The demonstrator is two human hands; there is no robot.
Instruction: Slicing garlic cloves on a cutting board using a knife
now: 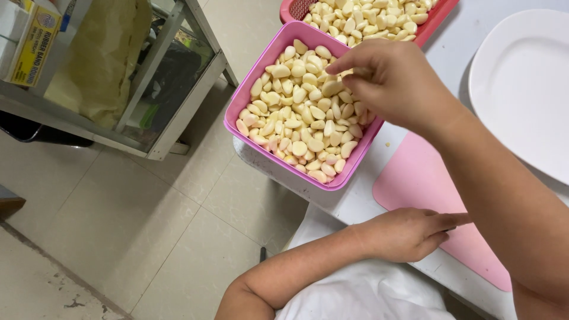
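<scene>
A pink rectangular basket (249, 98) full of peeled garlic cloves (299, 115) sits at the table's edge. My right hand (394, 80) reaches over its far side, fingertips pinched together on a garlic clove at the top of the pile. My left hand (412, 232) lies on the near edge of a pink cutting mat (415, 178), fingers stretched out flat, holding nothing. A white apron (355, 290) covers my lap below it.
A red basket (435, 21) with more peeled cloves stands behind the pink one. A white plate (521, 83) lies at the right on the white table (355, 198). A metal shelf frame (160, 65) with boxes stands on the tiled floor at the left.
</scene>
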